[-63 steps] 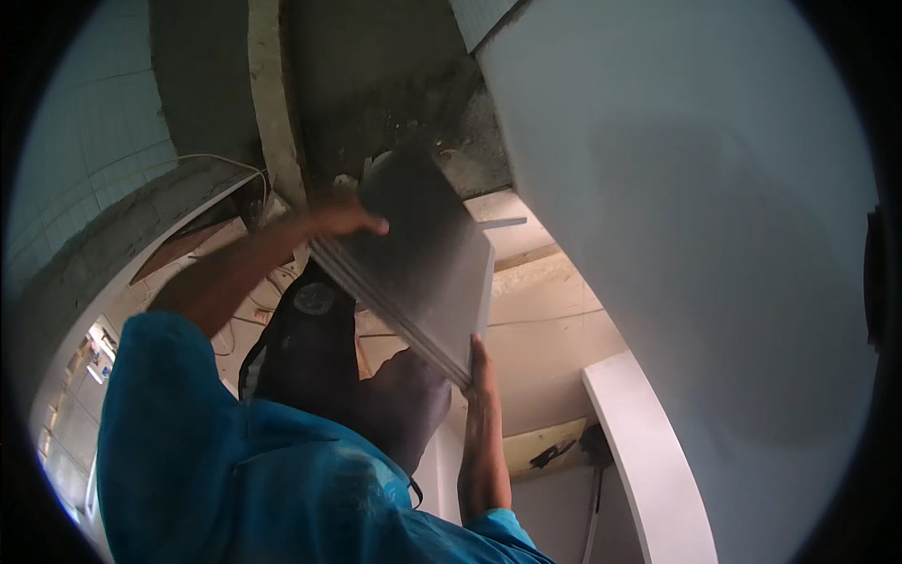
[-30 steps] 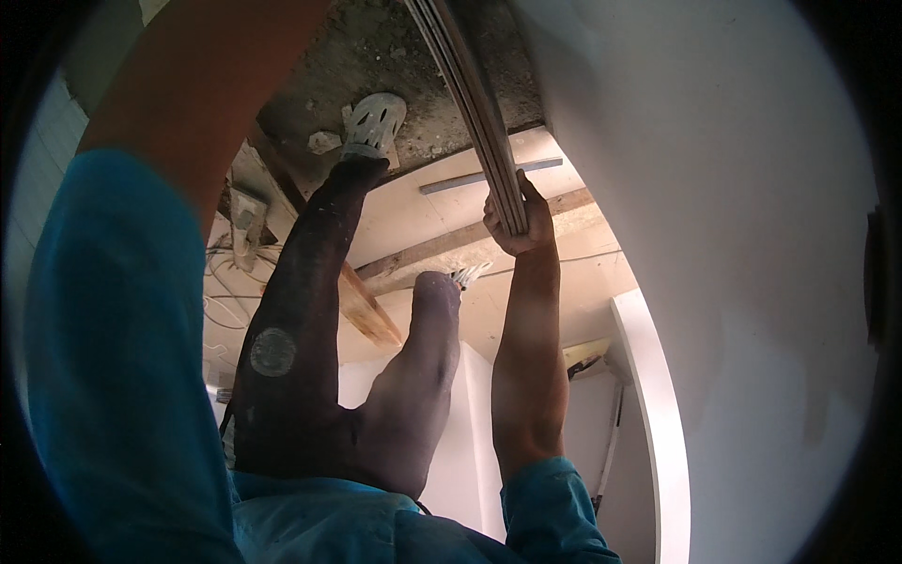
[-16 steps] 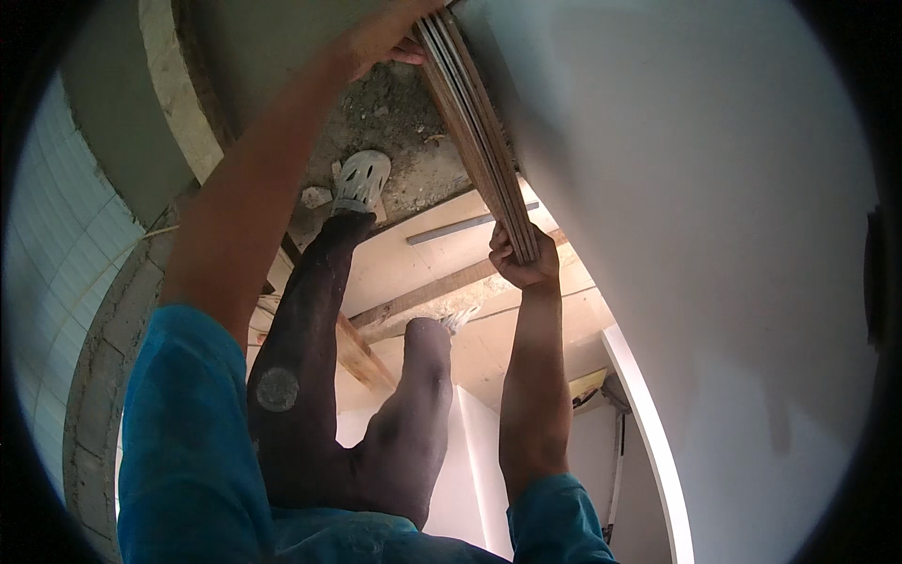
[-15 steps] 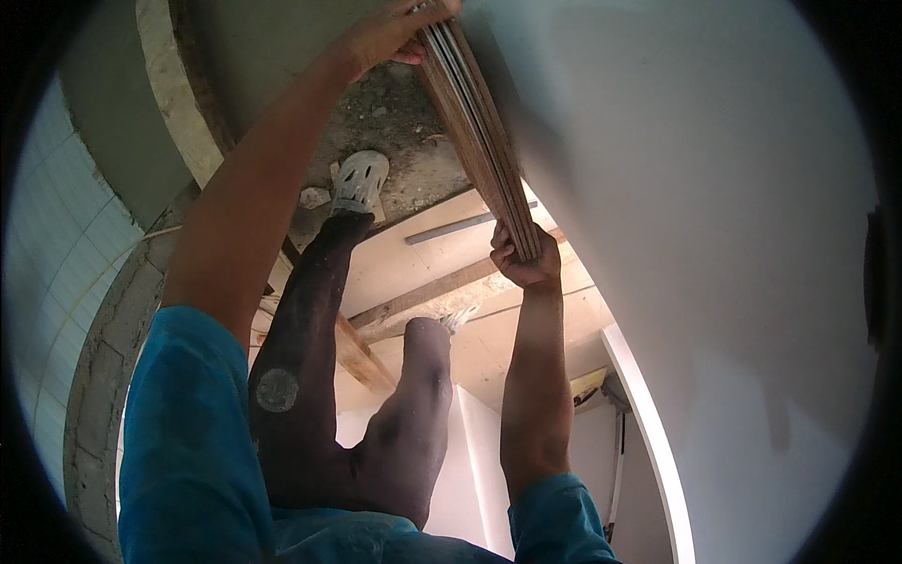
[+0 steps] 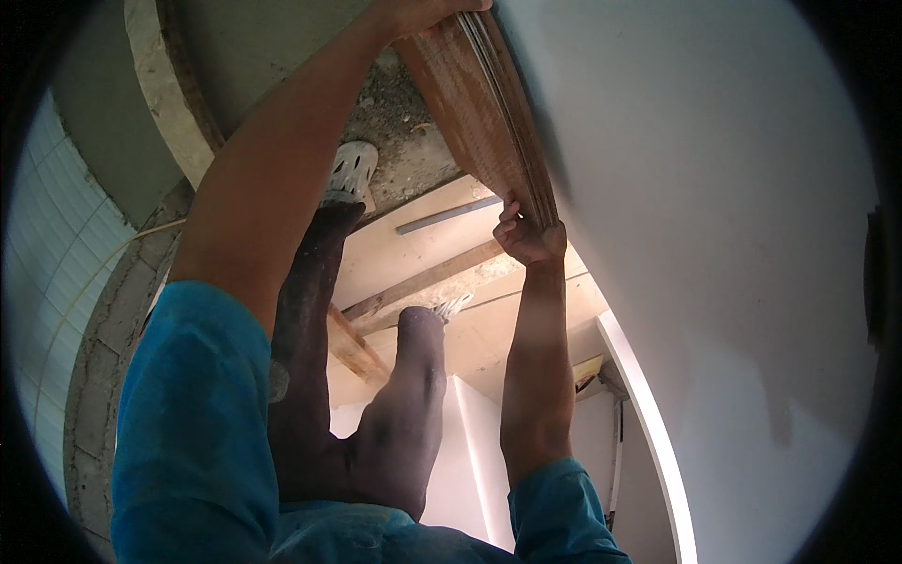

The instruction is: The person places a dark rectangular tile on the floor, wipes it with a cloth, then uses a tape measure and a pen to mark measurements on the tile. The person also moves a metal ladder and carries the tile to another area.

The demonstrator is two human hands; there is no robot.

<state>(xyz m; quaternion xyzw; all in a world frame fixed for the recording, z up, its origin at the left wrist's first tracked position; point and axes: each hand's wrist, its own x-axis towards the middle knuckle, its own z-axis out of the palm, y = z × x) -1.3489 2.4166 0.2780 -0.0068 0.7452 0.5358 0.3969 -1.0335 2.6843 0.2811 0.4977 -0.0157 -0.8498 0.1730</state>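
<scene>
A stack of thin tiles with reddish-brown, pale-streaked faces is raised before me, tilted and close to the smooth wall on the right. My left hand grips its upper end at the top edge of the picture, where part of the hand is cut off. Lower down, my right hand is closed round the bottom end, its fingers on the broad face and the thumb side by the layered edge. How many tiles are in the stack I cannot tell.
The smooth grey-white wall fills the right side. Below lie a wooden beam, a timber plank and a grey strip. Dusty rubble surrounds my left shoe. White tiling and bare blocks stand at the left.
The tile stack has moved up and slightly right, turning so more of its broad brown face shows. Both hands have moved with it and keep their hold.
</scene>
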